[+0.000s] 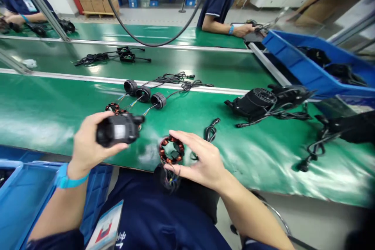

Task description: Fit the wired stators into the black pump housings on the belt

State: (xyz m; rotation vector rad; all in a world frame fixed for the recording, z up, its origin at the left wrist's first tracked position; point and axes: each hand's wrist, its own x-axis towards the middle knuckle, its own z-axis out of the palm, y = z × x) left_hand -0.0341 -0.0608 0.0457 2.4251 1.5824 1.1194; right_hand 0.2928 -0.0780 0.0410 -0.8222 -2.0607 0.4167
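Note:
My left hand (88, 136) is closed around a black motor housing (118, 129) with a pale label, lifted above the green bench and a little blurred. Between the thumb and fingers of my right hand (202, 160) is a ring-shaped motor stator (163, 150) with copper windings. Thin coloured wires (171, 181) dangle below that ring. Behind the housing lie more copper-wound stators (113, 107), partly hidden by it. Their wires run to several round black caps (158, 100) with black cables.
Black motor units (254, 103) with cables lie at the right. A coiled cable (210, 131) is beyond my right hand. A blue bin (316, 60) stands back right, blue crates (29, 199) at lower left. A cable loop (152, 43) hangs ahead. Two co-workers (222, 0) are across the line.

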